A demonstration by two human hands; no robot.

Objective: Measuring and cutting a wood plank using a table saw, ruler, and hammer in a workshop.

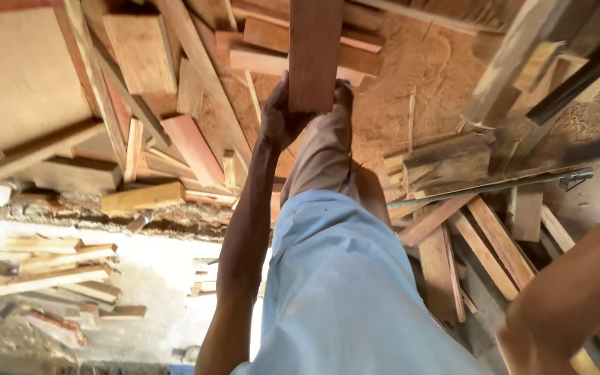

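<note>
My left hand (279,117) reaches down and is shut on the near end of a reddish-brown wooden plank (314,52) that runs up out of the top of the view. The plank's end sits by my foot (342,94), below my leg in light blue shorts (342,278). Part of my right arm (571,292) crosses the lower right corner; its hand is out of the frame.
Offcut boards and planks lie piled all around: a broad pale board (22,76) at upper left, slats (43,278) at lower left, stacked strips (467,236) at right. Sawdust (411,83) covers the ground. A dark metal bar (578,80) slants at upper right.
</note>
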